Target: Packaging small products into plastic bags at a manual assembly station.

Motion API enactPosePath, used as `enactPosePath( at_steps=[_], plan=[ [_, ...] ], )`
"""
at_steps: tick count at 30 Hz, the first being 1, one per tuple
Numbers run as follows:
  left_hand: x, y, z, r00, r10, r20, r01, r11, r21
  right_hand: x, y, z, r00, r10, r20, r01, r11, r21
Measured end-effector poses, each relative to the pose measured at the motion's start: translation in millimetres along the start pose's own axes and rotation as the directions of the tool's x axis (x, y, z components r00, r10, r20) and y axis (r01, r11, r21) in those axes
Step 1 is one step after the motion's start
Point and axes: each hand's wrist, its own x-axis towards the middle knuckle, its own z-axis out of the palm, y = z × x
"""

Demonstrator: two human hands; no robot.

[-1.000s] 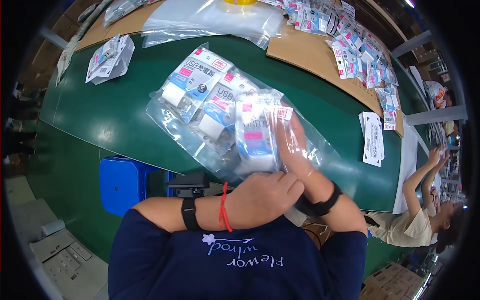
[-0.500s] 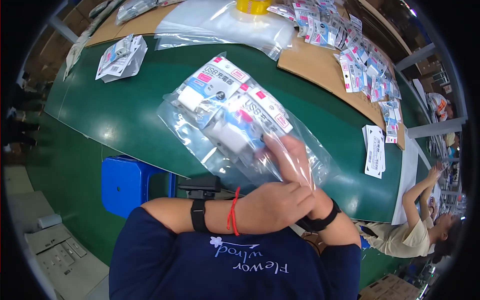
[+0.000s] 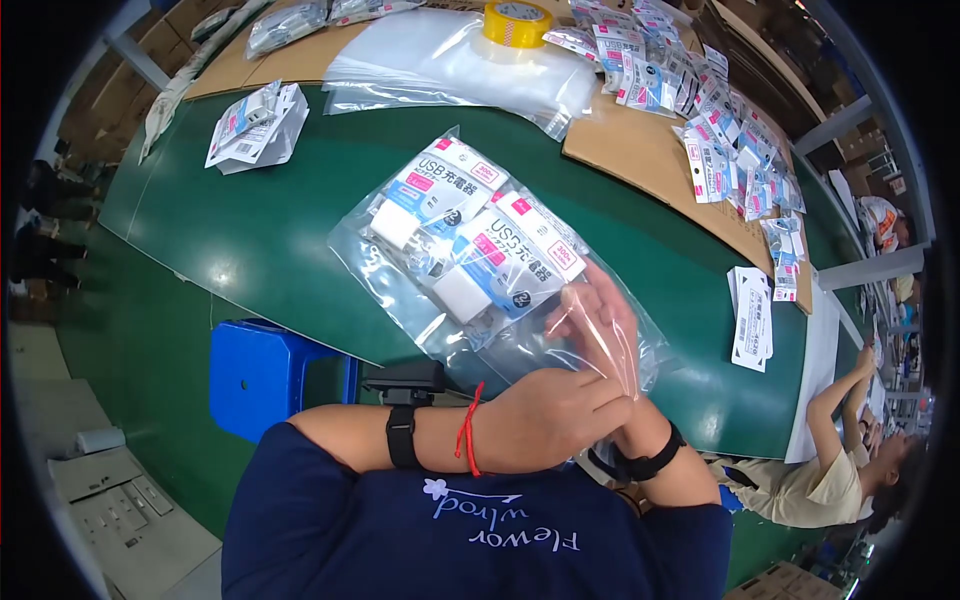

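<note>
Two hands meet at lower centre of the head view, both on one clear plastic bag (image 3: 500,265).

Head view:
- The bag sits at frame centre, over the green worktop (image 3: 250,230). Whether it rests on the surface or is held just above it, I cannot tell.
- Inside the bag: several white-and-blue carded packs (image 3: 480,235) with pink labels, stacked and overlapping.
- Left hand (image 3: 555,420): comes in from lower left across the body, fingers curled shut on the near, open end of the bag. A black band and a red string sit on that wrist.
- Right hand (image 3: 600,320): seen through the plastic at the bag's lower right corner, fingers fairly straight and close together, pressed against the film. Whether it is inside the bag or behind it, I cannot tell. A black band is on that wrist too.
- Upper centre: a stack of flat clear bags (image 3: 450,65), a yellow tape roll (image 3: 518,22) touching its top edge.
- Upper right: many more carded packs spread over brown cardboard (image 3: 640,150).
- Upper left: a small loose pile of packs (image 3: 255,125).
- Right: a white card stack (image 3: 752,318) on the worktop.
- Lower left: a blue stool (image 3: 265,375) below the worktop edge.
- Lower right: another person (image 3: 850,470), arms raised.
</note>
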Motion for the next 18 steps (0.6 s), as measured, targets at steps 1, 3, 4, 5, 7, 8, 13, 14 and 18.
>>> enactPosePath(
  at_steps=[1,3,4,5,7,8,13,14,18],
  plan=[
    [0,-2,3,1.000,0.003,-0.005,-0.003,1.000,-0.016,2,4,4,0.999,0.016,0.028,-0.019,0.993,0.118],
    [4,-4,6,1.000,0.016,-0.010,-0.016,0.999,-0.036,5,7,13,0.996,0.034,0.078,-0.059,0.937,0.343],
    [7,-4,7,0.998,0.058,0.026,-0.055,0.995,-0.080,8,5,18,0.997,0.029,0.069,-0.051,0.939,0.341],
    [9,-4,9,0.994,0.092,0.061,-0.084,0.989,-0.119,14,5,24,0.997,0.021,0.077,-0.047,0.937,0.346],
    [7,-4,10,0.987,0.126,0.096,-0.110,0.982,-0.154,22,4,33,0.995,0.004,0.095,-0.038,0.933,0.358],
    [7,-3,7,0.990,0.122,0.067,-0.110,0.980,-0.164,22,3,31,0.995,0.000,0.097,-0.035,0.932,0.361],
    [1,-4,-25,0.997,0.021,-0.080,-0.032,0.990,-0.141,11,4,9,0.992,0.067,0.109,-0.089,0.973,0.212],
    [-3,-12,-36,0.990,-0.014,-0.137,0.012,1.000,-0.014,9,7,1,0.991,0.035,0.130,-0.057,0.984,0.169],
    [7,-43,-82,0.970,-0.239,-0.043,0.226,0.824,0.519,-14,-18,-36,0.945,0.174,0.277,-0.121,0.973,-0.196]
  ],
)
